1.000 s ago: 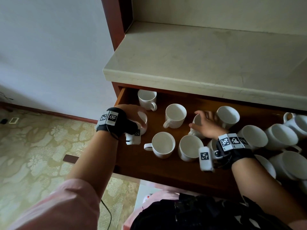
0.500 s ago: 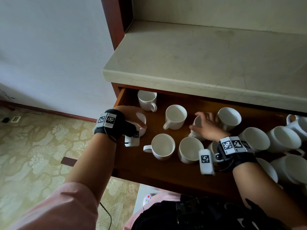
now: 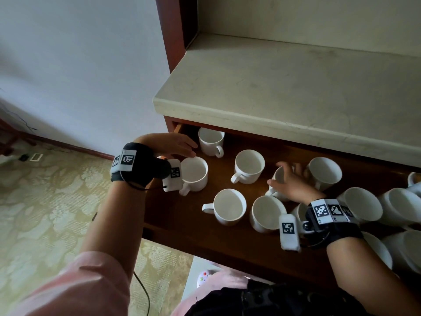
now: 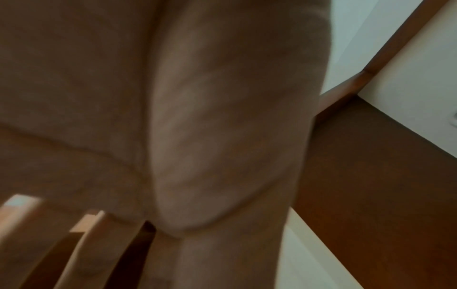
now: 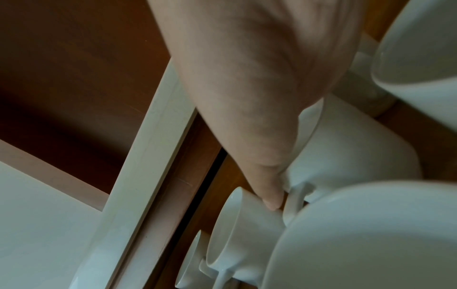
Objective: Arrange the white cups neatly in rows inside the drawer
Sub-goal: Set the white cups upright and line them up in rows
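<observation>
Several white cups stand in the open wooden drawer (image 3: pixel 173 213). My left hand (image 3: pixel 191 148) hovers with straight fingers over the back rim of the leftmost cup (image 3: pixel 194 174) and holds nothing. The left wrist view is blurred and shows only my palm and straight fingers (image 4: pixel 81 252). My right hand (image 3: pixel 288 179) curls round a cup (image 3: pixel 278 176) in the middle of the drawer. In the right wrist view my thumb (image 5: pixel 269 193) presses that cup's (image 5: pixel 346 152) side by its handle. Upright cups stand at the back left (image 3: pixel 210 141), in the middle (image 3: pixel 249 166) and in front (image 3: pixel 229 206).
More cups crowd the drawer's right end (image 3: pixel 364 204), some leaning on each other. A pale stone countertop (image 3: pixel 284 87) overhangs the drawer's back. Bare wood shows along the drawer's front left. A patterned carpet (image 3: pixel 45 213) and a wall lie to the left.
My left hand has let go of the leftmost cup, lifted back and straightened its fingers; that cup now stands uncovered. My right hand stays on the middle cup, barely moved.
</observation>
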`<state>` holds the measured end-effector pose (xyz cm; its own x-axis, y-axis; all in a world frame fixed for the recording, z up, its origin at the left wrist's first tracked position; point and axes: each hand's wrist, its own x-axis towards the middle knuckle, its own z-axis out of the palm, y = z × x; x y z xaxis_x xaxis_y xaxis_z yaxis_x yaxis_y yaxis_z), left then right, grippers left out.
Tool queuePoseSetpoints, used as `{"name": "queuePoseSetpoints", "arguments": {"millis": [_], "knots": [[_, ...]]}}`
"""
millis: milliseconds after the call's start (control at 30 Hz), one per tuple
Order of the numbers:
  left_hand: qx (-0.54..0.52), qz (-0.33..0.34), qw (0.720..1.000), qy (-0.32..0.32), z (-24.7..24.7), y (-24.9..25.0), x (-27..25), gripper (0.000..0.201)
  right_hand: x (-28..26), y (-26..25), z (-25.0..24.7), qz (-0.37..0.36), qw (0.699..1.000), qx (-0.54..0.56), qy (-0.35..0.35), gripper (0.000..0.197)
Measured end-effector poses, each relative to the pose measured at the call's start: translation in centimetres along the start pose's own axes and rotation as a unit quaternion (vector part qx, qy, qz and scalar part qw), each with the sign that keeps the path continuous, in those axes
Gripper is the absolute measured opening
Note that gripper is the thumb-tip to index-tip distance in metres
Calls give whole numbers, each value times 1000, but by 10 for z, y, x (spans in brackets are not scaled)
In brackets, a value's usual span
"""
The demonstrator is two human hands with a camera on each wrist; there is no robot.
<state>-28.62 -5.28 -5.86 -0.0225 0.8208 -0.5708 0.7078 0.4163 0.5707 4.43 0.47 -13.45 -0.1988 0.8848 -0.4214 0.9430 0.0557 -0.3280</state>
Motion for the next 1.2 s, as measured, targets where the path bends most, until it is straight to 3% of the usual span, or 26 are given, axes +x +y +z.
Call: {"name": "queuePoseSetpoints", "arguments": {"millis": [200, 433, 767, 1033, 1200], "knots": [[68, 0, 997, -39, 17, -1, 6, 72, -1, 0, 0, -6, 1000, 1, 6, 63], [210, -6, 977, -23, 36, 7, 15, 81, -2, 1, -1, -13, 1000, -10, 12, 62], [210, -30, 977, -17, 36, 4, 16, 78, 0, 3, 2, -13, 1000, -9, 15, 61], [165, 5, 986, -28, 24, 0, 13, 75, 0, 3, 1, -15, 1000, -6, 14, 62], [195, 26, 980, -34, 22, -1, 11, 55, 0, 3, 2, -11, 1000, -3, 14, 63]]}}
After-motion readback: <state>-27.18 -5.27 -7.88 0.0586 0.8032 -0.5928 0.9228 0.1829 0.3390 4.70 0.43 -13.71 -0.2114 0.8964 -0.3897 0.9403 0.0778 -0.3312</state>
